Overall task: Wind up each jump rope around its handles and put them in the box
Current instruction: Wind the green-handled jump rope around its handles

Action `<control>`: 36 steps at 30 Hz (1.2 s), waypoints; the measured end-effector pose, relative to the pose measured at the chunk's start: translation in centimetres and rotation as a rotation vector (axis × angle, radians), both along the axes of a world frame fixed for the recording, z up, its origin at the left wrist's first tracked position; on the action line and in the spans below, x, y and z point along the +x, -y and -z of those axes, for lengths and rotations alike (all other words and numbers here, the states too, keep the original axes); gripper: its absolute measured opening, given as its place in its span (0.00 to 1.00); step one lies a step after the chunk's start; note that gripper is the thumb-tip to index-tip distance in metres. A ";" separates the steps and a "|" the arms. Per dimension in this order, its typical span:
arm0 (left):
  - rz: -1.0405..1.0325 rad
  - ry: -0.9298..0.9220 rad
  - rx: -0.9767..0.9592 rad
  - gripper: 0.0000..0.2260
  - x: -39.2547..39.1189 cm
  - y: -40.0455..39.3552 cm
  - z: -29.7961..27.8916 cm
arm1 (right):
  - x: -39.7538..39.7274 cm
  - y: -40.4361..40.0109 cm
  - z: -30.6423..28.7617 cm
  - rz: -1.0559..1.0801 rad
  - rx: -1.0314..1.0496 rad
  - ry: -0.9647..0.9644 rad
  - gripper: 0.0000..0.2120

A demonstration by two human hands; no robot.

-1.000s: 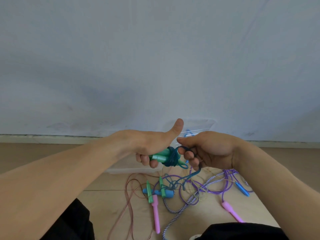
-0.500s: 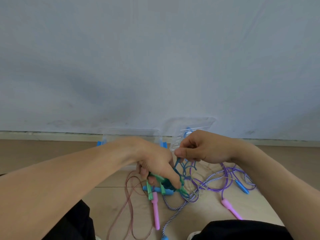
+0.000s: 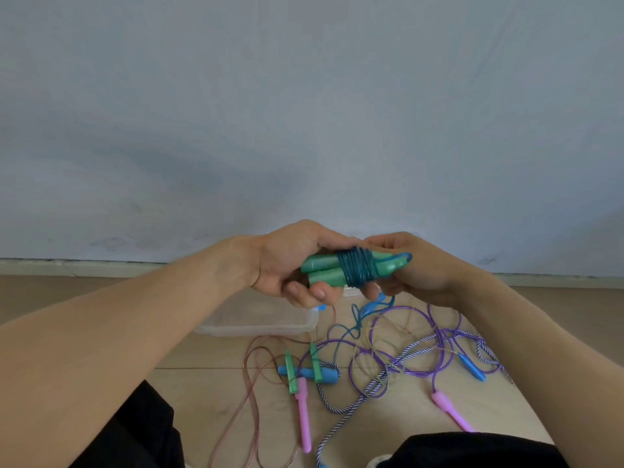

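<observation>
My left hand (image 3: 287, 265) grips two green handles (image 3: 324, 270) held side by side, with blue rope (image 3: 358, 268) coiled several times round their middle. My right hand (image 3: 415, 268) holds the bundle's right end, pinching the blue rope at the handle tips. The loose tail of the blue rope (image 3: 358, 319) hangs down to the floor. A clear plastic box (image 3: 260, 324) sits on the floor below my left hand, partly hidden by it.
On the wooden floor lie tangled ropes: a purple one (image 3: 435, 339) with pink handles (image 3: 450, 410), a striped one (image 3: 341, 420) with blue handles (image 3: 472, 368), a brownish clear one (image 3: 251, 393), two small green handles (image 3: 292, 373). A grey wall stands behind. Black-clothed knees are at the bottom.
Both hands rose from near the floor to chest height with the green handles. More blue rope turns now sit round the handles, and the loose tail is shorter.
</observation>
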State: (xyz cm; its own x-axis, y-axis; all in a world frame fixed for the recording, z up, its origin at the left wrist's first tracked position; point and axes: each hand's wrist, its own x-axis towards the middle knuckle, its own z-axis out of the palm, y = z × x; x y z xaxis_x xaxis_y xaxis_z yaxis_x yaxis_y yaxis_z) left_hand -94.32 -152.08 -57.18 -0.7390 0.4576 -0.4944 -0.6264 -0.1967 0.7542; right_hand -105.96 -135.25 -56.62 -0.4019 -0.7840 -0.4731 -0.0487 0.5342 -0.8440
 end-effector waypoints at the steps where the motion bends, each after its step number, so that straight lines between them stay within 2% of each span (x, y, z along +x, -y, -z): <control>1: -0.023 0.009 -0.013 0.26 -0.1 0.3 0.0 | -0.1 0.1 0.1 0.043 -0.025 0.006 0.04; 3: -0.068 0.036 -0.061 0.27 -0.3 0.7 -0.2 | -0.4 0.3 0.3 0.169 -0.096 -0.017 0.17; 4: -0.088 0.045 -0.079 0.27 -0.3 0.9 -0.5 | -0.4 0.4 0.3 0.207 -0.147 -0.024 0.20; 6: -0.136 0.059 -0.092 0.26 -0.4 1.0 -0.9 | 0.0 0.6 0.0 0.201 -0.206 -0.049 0.17; 10: -0.272 0.049 -0.037 0.18 -0.3 0.8 -1.0 | 0.6 0.9 0.2 0.177 -0.240 -0.106 0.04; 14: -0.394 0.026 -0.001 0.18 -0.3 0.7 -0.8 | 1.6 1.4 0.3 0.105 -0.175 -0.290 0.13; 16: -0.432 0.007 0.025 0.19 -0.3 0.7 -0.8 | 2.5 1.9 0.7 0.071 -0.163 -0.321 0.17; 19: -0.469 -0.018 0.008 0.19 -0.4 0.7 -0.8 | 3.2 2.2 1.1 0.033 -0.135 -0.340 0.18; 21: -0.480 -0.021 -0.063 0.19 -0.4 0.7 -0.8 | 3.2 2.2 0.9 0.025 -0.128 -0.332 0.18; 25: -0.489 -0.053 -0.321 0.19 -0.4 0.8 -1.2 | 2.9 1.9 0.6 0.007 -0.108 -0.279 0.16; 30: -0.518 -0.135 -0.563 0.19 -0.6 0.4 -1.3 | 3.3 2.0 0.7 0.017 -0.061 -0.174 0.18; 34: -0.614 -0.272 -0.858 0.20 -0.7 1.2 -0.5 | 3.7 2.1 0.3 -0.018 -0.055 -0.152 0.19; 36: -0.616 -0.303 -0.916 0.21 -0.6 1.6 -0.1 | 3.8 2.2 -0.1 -0.025 -0.050 -0.149 0.21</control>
